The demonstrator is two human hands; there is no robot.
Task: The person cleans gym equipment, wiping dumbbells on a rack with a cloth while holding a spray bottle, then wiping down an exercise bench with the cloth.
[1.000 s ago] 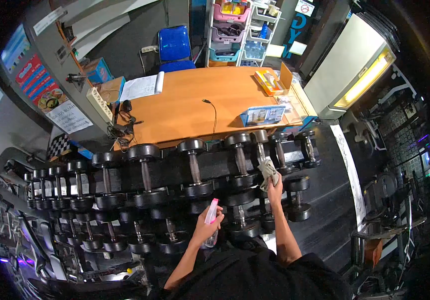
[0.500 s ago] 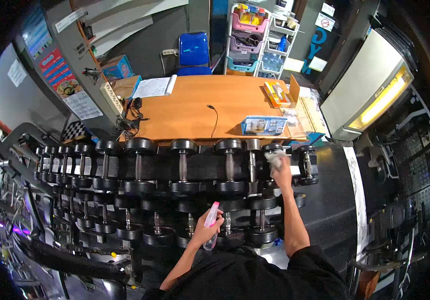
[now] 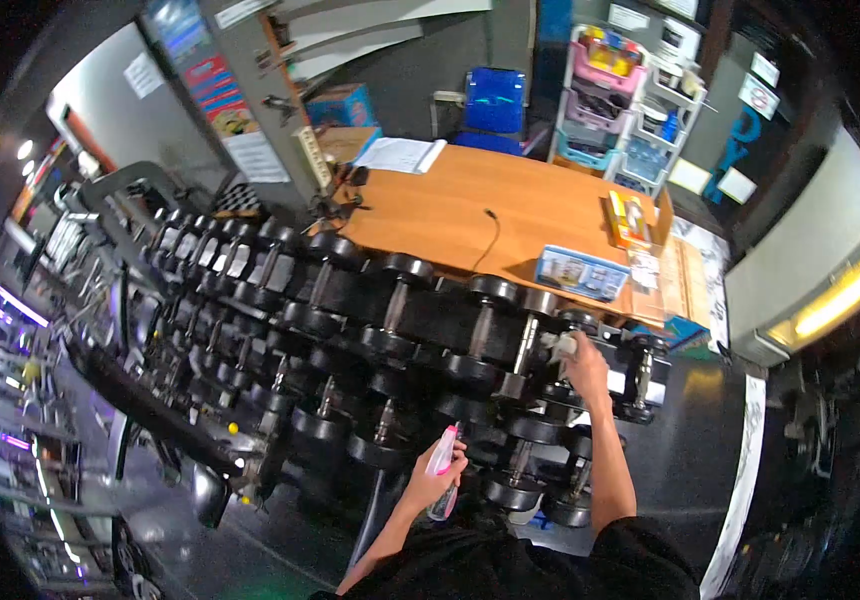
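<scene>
My left hand [image 3: 434, 478] is wrapped round a clear spray bottle [image 3: 442, 460] with a pink and white top, held above the lower row of dumbbells. Farther forward, my right hand [image 3: 588, 370] grips a pale cloth [image 3: 558, 348] against a dumbbell [image 3: 577, 322] on the upper row. The hand and cloth hide most of that dumbbell's handle. Just left of it lies a dumbbell with a shiny silver handle [image 3: 526, 345], and to the right sits another black-ended dumbbell [image 3: 644, 375].
Two tiers of black dumbbells [image 3: 397, 308] run leftward along the rack. Behind it stands an orange-brown desk [image 3: 430, 215] bearing a desk calendar [image 3: 582, 272], a cable and papers. A blue chair [image 3: 495, 100] is beyond. Gym machines stand at left, and a lit fridge [image 3: 810, 260] at right.
My view has turned and tilted, so the rack now slants down to the right. The right hand stays with the cloth at the same dumbbell, slightly lower; the left still holds the bottle.
</scene>
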